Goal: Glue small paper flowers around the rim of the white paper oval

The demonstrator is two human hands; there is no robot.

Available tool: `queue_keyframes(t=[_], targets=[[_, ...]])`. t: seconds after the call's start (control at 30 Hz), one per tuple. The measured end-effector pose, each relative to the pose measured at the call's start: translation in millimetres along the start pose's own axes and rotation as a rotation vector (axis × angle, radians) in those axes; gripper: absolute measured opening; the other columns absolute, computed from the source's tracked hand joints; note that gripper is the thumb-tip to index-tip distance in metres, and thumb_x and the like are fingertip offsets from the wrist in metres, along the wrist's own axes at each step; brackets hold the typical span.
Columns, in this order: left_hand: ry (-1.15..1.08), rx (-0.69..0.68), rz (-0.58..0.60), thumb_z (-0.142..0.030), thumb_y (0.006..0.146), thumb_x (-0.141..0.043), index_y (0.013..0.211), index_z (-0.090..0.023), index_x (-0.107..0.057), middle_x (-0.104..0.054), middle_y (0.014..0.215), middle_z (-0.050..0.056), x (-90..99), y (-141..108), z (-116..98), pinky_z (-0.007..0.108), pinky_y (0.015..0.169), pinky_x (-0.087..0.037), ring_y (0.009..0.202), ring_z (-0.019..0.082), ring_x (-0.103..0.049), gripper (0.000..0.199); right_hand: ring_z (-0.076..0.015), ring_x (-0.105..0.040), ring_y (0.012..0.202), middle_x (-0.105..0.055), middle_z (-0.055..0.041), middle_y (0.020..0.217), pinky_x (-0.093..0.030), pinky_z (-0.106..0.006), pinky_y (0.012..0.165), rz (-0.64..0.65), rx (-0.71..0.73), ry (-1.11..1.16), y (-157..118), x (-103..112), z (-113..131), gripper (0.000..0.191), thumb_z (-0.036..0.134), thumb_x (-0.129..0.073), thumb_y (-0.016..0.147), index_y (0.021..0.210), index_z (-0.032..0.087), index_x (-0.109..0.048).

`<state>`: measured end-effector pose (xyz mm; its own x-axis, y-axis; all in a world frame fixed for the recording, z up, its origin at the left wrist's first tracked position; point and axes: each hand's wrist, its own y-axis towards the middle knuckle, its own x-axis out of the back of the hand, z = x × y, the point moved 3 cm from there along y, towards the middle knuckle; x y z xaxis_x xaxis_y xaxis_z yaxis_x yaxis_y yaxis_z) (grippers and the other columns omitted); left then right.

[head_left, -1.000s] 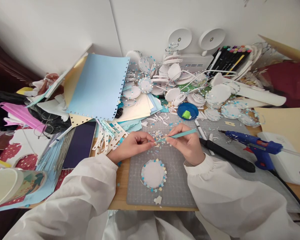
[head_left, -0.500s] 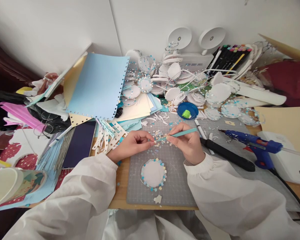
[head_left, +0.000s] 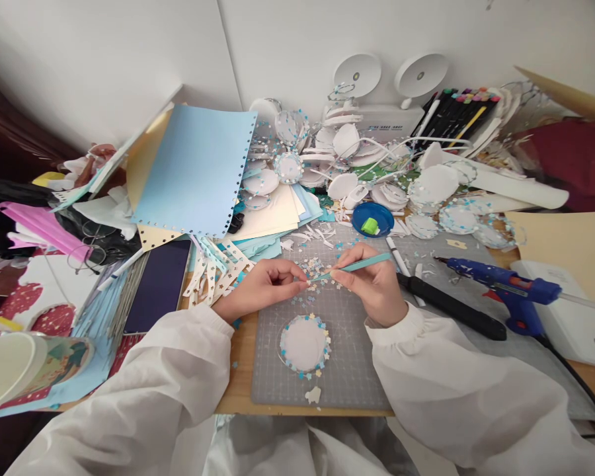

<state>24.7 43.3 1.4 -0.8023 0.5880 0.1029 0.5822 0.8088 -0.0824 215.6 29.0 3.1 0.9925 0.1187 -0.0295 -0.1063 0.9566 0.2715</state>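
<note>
My right hand (head_left: 374, 284) pinches teal tweezers (head_left: 364, 262), whose tips point left toward my left hand. The thumb and forefinger of my left hand (head_left: 268, 285) come together at the tweezer tips, over scattered small paper stars (head_left: 322, 264); what they pinch is too small to make out. Nearer to me on the grey cutting mat (head_left: 357, 377) lies a white disc (head_left: 305, 344) ringed with blue and cream stars. A small cream scrap (head_left: 313, 395) sits just below it.
A blue glue gun (head_left: 506, 281) and a black tool (head_left: 456, 309) lie at right. Behind are a blue dish (head_left: 372, 219) and piled white discs (head_left: 344, 142). Blue paper (head_left: 196, 168), a dark phone (head_left: 157, 287) and a cup (head_left: 10, 370) are at left.
</note>
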Motion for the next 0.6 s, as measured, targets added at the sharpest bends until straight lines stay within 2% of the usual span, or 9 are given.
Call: queue_keyframes(t=[0.6], targets=[[0.006,0.004,0.007,-0.036,0.079,-0.067,0.083,-0.010,-0.066,-0.036,0.048,-0.007,-0.9,0.0,-1.8,0.021,0.045,-0.021,0.045,0.006,-0.028,0.026,-0.0132,-0.054,0.066,-0.056,0.0010,0.069,-0.042,-0.028,0.060,0.008,-0.032,0.000,-0.1,-1.1,1.0,0.016,0.026,-0.072,0.075,0.072,0.021,-0.057]])
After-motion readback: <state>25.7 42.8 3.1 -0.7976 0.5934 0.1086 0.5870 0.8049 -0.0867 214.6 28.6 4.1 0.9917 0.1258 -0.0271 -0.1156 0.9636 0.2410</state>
